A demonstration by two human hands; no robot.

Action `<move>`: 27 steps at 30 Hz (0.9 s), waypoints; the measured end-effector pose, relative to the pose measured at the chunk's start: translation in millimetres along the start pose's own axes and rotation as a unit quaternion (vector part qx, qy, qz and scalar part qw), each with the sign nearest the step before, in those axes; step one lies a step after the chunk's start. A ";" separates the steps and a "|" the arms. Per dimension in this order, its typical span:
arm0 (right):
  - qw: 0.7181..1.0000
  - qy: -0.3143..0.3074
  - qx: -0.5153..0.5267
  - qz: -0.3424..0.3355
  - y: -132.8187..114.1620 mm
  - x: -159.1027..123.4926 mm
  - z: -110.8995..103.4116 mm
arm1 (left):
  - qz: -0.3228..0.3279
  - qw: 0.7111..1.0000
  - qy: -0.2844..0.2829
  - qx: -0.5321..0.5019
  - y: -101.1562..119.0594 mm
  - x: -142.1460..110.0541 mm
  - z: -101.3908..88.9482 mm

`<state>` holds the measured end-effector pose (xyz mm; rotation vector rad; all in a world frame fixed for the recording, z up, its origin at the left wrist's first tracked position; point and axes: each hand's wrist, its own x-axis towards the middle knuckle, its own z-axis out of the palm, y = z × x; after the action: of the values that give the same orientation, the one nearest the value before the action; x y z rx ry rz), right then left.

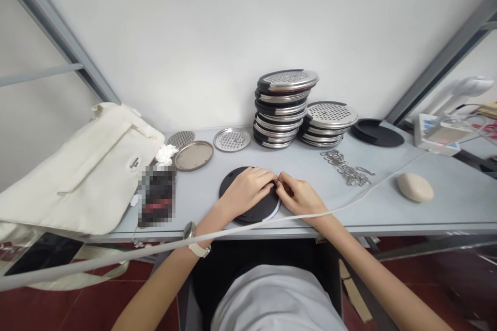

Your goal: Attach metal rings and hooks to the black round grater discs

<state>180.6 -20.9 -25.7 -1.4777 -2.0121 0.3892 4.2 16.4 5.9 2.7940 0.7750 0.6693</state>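
A round black grater base [258, 209] lies on the grey table in front of me, with a pale crescent of rim along its lower right. My left hand [248, 186] lies over the base, its fingers bent together toward the right edge. At that edge my right hand [298, 194] pinches with thumb and forefinger; what sits between the fingertips is too small to make out. The fingertips of both hands nearly meet there. To the right rests a pile of metal wire clips [345, 168]. Behind the base are a loose metal grater disc [232, 140] and a plain metal ring plate [194, 155].
Tall [285, 108] and short [328, 116] stacks of round graters with black rims stand at the back. Farther right are a black round tray [378, 133] and a beige rounded object [415, 187]. A white bag [89, 165] covers the left. A white cable [233, 230] crosses in front.
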 end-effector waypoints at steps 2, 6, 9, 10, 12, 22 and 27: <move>1.000 -0.001 0.000 -0.003 -0.7 -0.1 -0.9 | -0.002 1.000 0.002 0.003 0.0 0.1 0.3; 1.000 0.001 0.008 -0.003 -1.7 -0.4 -1.6 | -0.006 1.000 0.003 0.008 0.6 -0.1 -0.1; 1.000 0.005 0.012 -0.002 -2.1 -0.5 -1.5 | -0.004 1.000 0.005 0.006 0.7 -0.4 -0.4; 1.000 0.007 0.012 -0.002 -2.2 -0.5 -1.5 | -0.005 1.000 0.006 0.005 0.7 -0.5 -0.5; 1.000 0.012 0.014 -0.002 -2.3 -0.6 -1.5 | -0.005 1.000 0.006 0.004 0.8 -0.5 -0.6; 0.999 0.030 0.023 0.000 -1.5 -1.4 -1.5 | -0.002 1.000 0.007 0.002 1.4 -0.7 -0.6; 0.999 0.029 0.024 -0.005 -1.3 -1.7 -1.8 | -0.003 1.000 0.006 0.006 1.5 -0.5 -0.9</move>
<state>181.1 -23.1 -24.0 -1.4330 -1.9493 0.3840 4.1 14.9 6.9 2.8000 0.7935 0.6842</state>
